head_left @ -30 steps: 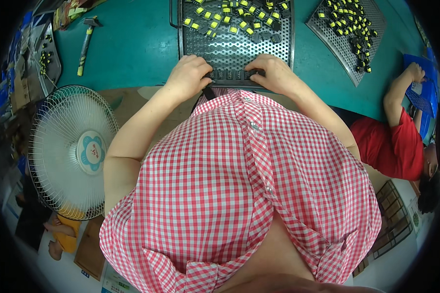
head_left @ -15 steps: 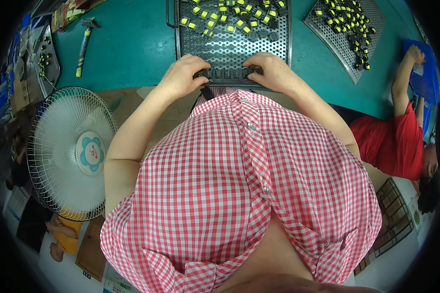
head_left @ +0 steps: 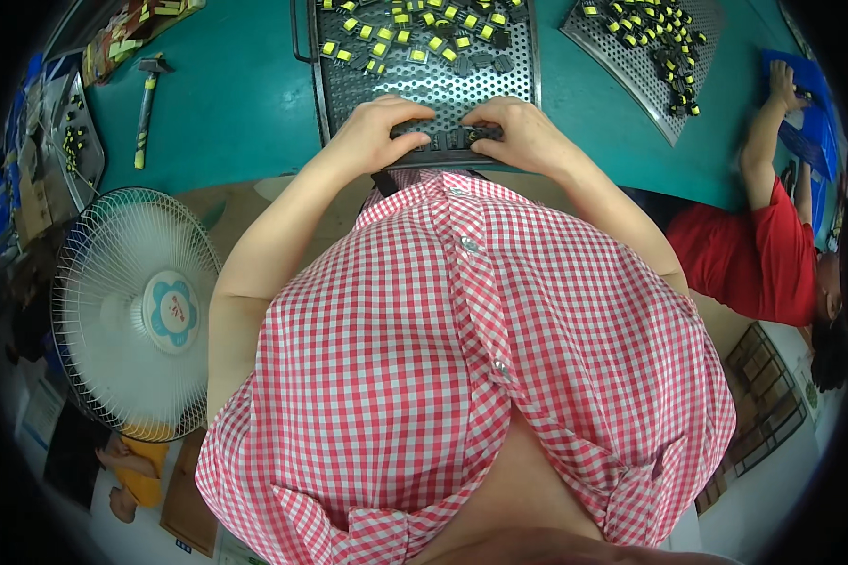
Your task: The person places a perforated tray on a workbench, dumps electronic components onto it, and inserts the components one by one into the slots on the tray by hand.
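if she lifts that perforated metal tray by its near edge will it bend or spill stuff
The perforated metal tray looks like rigid sheet with a raised rim, so it probably stays flat. The small yellow parts lie loose at its far end, so tilting would likely slide them. Both hands, left and right, rest on the near edge.

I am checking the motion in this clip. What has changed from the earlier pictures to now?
Very little. The left hand and the right hand have drawn slightly closer together at the near edge of the perforated metal tray, fingers over the dark parts there; what they grip is hidden. Nothing was visibly picked up or let go. The yellow parts, the hammer, the fan and the second tray stayed in place.
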Tool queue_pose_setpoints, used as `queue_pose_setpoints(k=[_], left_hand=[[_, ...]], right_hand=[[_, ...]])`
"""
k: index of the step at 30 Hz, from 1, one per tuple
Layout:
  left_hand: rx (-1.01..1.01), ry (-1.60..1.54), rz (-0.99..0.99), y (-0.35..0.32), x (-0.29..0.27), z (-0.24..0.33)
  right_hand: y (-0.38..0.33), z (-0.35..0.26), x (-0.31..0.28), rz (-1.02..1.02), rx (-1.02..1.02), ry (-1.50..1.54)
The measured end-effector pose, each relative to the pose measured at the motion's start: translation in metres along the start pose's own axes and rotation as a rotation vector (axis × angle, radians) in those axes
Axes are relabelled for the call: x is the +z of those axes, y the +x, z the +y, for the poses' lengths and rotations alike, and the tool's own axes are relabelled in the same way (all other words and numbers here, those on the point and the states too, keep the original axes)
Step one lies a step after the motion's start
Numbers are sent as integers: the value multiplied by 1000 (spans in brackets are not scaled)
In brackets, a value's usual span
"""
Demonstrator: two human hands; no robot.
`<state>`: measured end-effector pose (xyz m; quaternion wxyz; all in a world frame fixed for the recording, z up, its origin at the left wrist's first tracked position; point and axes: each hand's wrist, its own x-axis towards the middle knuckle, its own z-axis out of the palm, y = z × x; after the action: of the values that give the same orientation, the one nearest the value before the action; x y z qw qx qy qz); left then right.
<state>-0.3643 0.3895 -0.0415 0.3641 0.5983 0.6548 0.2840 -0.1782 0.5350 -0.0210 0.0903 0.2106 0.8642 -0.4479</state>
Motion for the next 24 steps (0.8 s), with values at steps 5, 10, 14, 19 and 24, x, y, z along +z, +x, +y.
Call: queue_pose_setpoints(k=[5, 10, 14, 19, 24], left_hand=[[-58, -64, -66, 13, 8, 6], [3, -24, -69, 13, 12, 5], [-39, -59, -86, 13, 10, 4], [-89, -98, -87, 10, 6, 2], [-12, -21, -84, 9, 5, 1]], right_hand=[[-2, -3, -1, -32, 30, 25], [-3, 1, 2, 4, -4, 50], [-4, 4, 3, 21, -15, 49], [-4, 3, 3, 23, -3, 56], [0, 5, 6, 6, -20, 29]])
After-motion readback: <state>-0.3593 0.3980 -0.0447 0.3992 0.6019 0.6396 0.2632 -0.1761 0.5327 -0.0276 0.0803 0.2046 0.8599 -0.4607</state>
